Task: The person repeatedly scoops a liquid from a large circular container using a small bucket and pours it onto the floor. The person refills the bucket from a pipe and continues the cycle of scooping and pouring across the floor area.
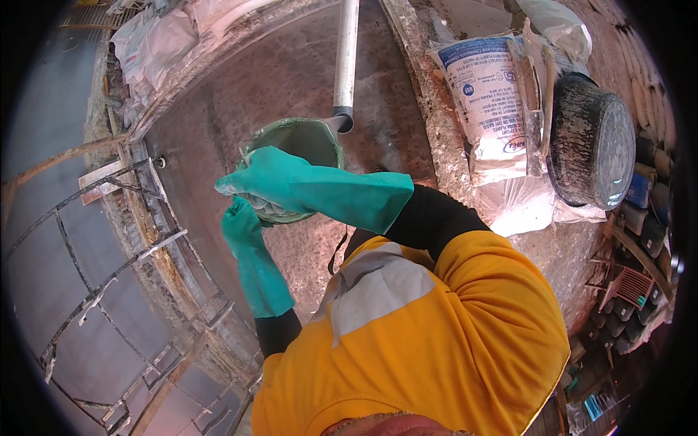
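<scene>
Left hand (240,221), teal-gloved, grips the lower rim of a green bowl (305,142) from beneath. Right hand (254,178), same glove, curled over the bowl's near edge, fingers inside on grey paste. Just beyond the bowl: white pipe (346,58) end. Farther right of both hands: printed sack (488,94), black pan (592,142).

Single head cam, fisheye, looks steeply down, close on hands (251,200).
</scene>
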`<state>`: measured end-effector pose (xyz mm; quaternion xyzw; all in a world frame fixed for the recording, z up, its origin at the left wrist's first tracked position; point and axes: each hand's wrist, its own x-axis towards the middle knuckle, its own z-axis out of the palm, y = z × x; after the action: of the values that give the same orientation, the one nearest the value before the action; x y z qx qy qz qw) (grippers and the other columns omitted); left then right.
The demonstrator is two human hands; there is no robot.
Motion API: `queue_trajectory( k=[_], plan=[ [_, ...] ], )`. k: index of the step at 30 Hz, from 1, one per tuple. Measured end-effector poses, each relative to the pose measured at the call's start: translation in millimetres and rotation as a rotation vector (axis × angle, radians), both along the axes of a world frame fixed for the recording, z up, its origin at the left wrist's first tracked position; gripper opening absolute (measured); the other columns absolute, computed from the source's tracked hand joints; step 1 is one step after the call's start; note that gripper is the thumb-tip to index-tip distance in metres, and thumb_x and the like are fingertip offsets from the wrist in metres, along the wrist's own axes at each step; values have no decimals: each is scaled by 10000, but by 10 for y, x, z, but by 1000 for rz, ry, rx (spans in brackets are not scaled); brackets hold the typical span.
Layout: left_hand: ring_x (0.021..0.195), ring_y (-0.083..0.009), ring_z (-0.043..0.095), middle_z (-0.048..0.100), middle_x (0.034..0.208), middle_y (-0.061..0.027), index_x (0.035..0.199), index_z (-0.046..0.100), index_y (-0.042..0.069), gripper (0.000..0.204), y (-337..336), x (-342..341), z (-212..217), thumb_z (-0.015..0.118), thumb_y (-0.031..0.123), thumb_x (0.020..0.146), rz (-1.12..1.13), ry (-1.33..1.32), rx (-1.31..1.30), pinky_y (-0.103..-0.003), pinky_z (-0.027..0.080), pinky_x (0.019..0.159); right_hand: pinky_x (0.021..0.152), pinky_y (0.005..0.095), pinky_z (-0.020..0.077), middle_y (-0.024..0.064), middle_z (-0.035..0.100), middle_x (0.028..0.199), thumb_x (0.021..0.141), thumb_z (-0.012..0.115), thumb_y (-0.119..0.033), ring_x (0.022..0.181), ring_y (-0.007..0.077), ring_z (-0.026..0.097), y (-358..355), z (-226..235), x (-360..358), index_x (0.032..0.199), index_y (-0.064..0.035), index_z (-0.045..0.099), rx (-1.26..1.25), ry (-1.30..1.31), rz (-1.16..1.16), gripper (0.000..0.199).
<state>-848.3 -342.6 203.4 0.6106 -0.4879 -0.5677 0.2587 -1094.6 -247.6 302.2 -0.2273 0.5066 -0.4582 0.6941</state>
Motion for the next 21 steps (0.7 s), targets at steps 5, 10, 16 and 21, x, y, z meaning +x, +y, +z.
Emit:
queue_trajectory(
  k=[5, 10, 16, 21],
  plan=[
    [596, -82, 552, 586, 750, 28, 881, 628, 60, 41, 101, -197, 198, 653, 85, 902, -6, -21, -33, -250, 434, 508, 698, 365, 510, 119, 676, 776, 885, 703, -413, 698, 210, 626, 16, 47, -23, 855, 24, 715, 7, 6, 9, 438],
    [586, -79, 541, 583, 734, 28, 869, 630, 59, 60, -48, 5, 103, 638, 92, 918, -62, 97, 19, -248, 417, 503, 682, 358, 504, 110, 665, 751, 894, 695, -413, 674, 203, 616, 39, 100, -16, 839, 15, 710, 11, -10, -1, 432],
    [598, -73, 524, 572, 736, 29, 875, 635, 54, 66, 34, -201, 221, 628, 97, 925, -29, 4, -40, -244, 399, 515, 657, 349, 495, 93, 650, 729, 915, 677, -403, 644, 183, 594, 99, 178, -76, 813, 2, 697, -11, 28, 20, 419],
    [614, -69, 515, 581, 745, 29, 873, 641, 41, 89, 20, -197, 206, 653, 120, 913, -28, -16, -95, -251, 400, 526, 630, 342, 482, 83, 639, 712, 926, 671, -381, 617, 173, 573, 129, 202, -77, 790, -8, 686, -16, 13, -11, 397]
  ],
)
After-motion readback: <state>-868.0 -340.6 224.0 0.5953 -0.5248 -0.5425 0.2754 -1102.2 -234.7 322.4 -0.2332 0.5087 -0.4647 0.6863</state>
